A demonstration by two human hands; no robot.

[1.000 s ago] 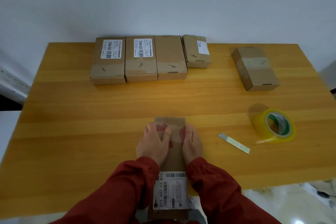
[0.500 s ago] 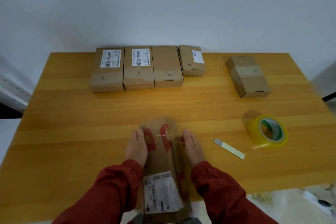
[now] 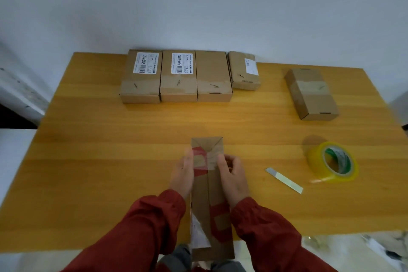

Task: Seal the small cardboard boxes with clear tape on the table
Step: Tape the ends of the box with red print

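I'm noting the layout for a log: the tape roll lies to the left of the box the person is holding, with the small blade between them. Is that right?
Not quite. The head view shows the tape roll to the right of the held box, not to the left. The blade does lie between them.
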